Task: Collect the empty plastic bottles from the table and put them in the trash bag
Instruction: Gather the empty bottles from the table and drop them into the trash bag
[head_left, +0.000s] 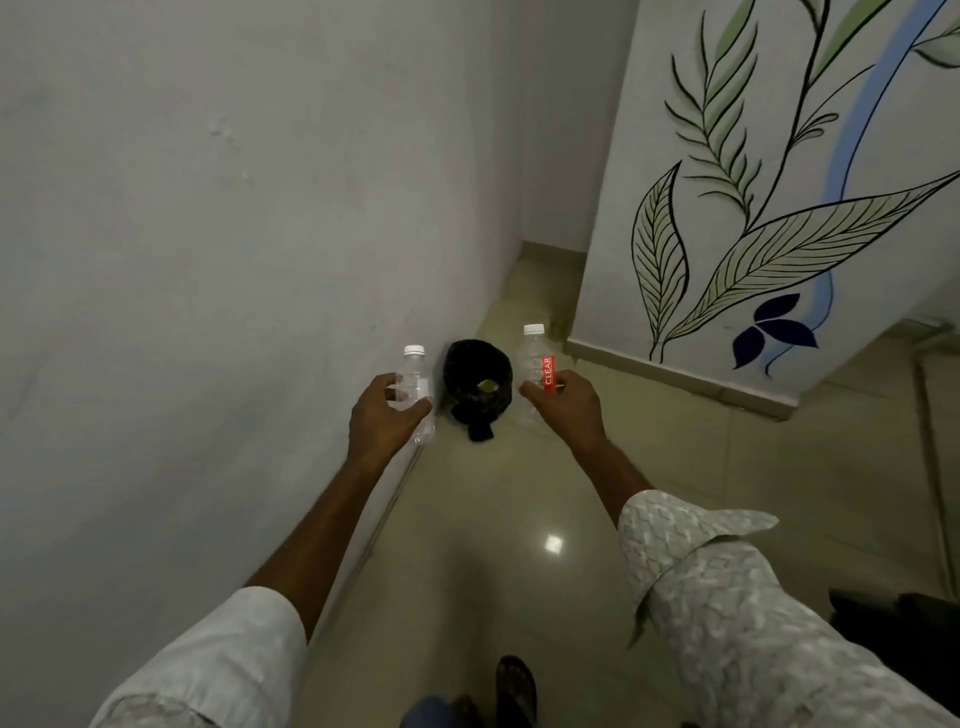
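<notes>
My left hand (382, 415) grips a clear plastic bottle (414, 375) with a white cap, held upright. In my right hand (569, 402) is a second clear bottle (535, 358), upright, with a white cap and a red label reading CLEAR. Between and beyond the two hands, a black trash bag (475, 379) sits open on the floor against the left wall. Something small and yellowish lies inside it. Both arms reach forward in rolled-up pale sleeves.
A plain grey wall (208, 260) runs close along the left. On the right stands a wall corner painted with leaves (753, 234). A glossy tiled floor (519, 519) lies between them. My sandalled foot (514, 686) shows at the bottom edge.
</notes>
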